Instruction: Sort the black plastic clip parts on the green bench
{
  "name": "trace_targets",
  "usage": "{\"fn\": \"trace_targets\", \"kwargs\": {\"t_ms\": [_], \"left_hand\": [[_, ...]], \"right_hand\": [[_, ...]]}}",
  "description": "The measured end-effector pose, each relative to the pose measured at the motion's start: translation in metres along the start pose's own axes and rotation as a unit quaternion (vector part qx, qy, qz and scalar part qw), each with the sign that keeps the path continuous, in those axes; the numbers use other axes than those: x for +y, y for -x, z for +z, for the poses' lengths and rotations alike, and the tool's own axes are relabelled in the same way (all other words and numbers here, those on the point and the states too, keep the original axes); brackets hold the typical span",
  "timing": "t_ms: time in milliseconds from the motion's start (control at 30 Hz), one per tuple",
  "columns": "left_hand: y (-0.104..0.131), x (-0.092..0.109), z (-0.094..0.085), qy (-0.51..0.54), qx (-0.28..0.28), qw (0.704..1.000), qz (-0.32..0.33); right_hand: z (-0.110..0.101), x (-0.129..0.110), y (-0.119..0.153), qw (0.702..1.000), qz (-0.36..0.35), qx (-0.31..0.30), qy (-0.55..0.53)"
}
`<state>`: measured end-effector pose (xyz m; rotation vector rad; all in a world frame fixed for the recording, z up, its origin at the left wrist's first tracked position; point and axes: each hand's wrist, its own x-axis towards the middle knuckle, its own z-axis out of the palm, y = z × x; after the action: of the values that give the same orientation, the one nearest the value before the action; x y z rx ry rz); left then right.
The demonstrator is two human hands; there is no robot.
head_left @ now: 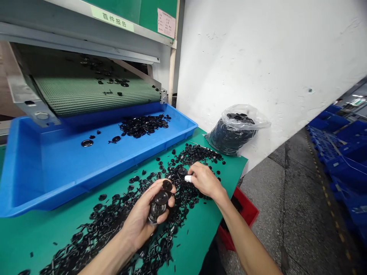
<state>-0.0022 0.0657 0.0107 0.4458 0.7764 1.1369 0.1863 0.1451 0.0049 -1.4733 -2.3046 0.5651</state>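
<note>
A big white wall [243,57] stands behind the green table [220,168]. On the table is a long blue tray [71,164]. The end of a green ridged belt [100,91] hangs over it, with small black bits on top. More black parts [143,125] lie in the tray, mostly in one heap near its right end. A wide, messy pile of black plastic parts [114,221], round ones and thin sticks, spreads over the table. Behind the pile, an open clear plastic bag [232,137] is full of black round parts. A red bin [249,210] sits low, beside the table edge. The left hand [140,214] is curled around a few shiny black discs [161,198], above the pile. The right hand [205,180] reaches into the pile with bent fingers, beside a black disc; I cannot tell if it grips anything. It has a white finger cover [188,178].
</note>
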Motion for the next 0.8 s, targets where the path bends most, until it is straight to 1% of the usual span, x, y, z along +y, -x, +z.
{"fn": "trace_targets", "kwargs": {"t_ms": [133, 233, 333, 433, 500, 600, 667, 733, 767, 800], "left_hand": [[-0.001, -0.001, 0.001, 0.016, 0.018, 1.000, -0.007], [-0.002, 0.000, -0.002, 0.020, 0.038, 0.999, -0.011], [-0.003, 0.005, -0.004, -0.016, 0.052, 0.998, -0.017], [-0.004, 0.013, -0.004, -0.102, 0.067, 0.992, -0.030], [-0.006, 0.018, -0.002, -0.152, 0.079, 0.985, -0.027], [-0.012, 0.030, 0.009, -0.217, 0.089, 0.972, -0.006], [-0.019, 0.041, 0.023, -0.248, 0.086, 0.965, 0.007], [-0.028, 0.053, 0.041, -0.235, 0.066, 0.970, 0.017], [-0.034, 0.058, 0.051, -0.208, 0.053, 0.976, 0.023], [-0.040, 0.062, 0.061, -0.158, 0.031, 0.987, 0.027]], "right_hand": [[0.001, 0.005, 0.003, 0.999, -0.028, -0.014, -0.007], [0.002, 0.007, 0.001, 0.999, -0.049, 0.003, -0.017], [0.004, 0.007, -0.001, 0.997, -0.045, 0.047, -0.032], [0.007, 0.010, -0.002, 0.993, -0.024, 0.103, -0.045], [0.011, 0.013, -0.003, 0.989, -0.010, 0.136, -0.055], [0.018, 0.019, -0.005, 0.982, -0.007, 0.175, -0.075], [0.021, 0.023, -0.007, 0.977, -0.014, 0.192, -0.092], [0.023, 0.027, -0.008, 0.974, -0.026, 0.199, -0.109], [0.023, 0.030, -0.008, 0.972, -0.033, 0.199, -0.118], [0.024, 0.032, -0.008, 0.971, -0.039, 0.198, -0.126]]}}
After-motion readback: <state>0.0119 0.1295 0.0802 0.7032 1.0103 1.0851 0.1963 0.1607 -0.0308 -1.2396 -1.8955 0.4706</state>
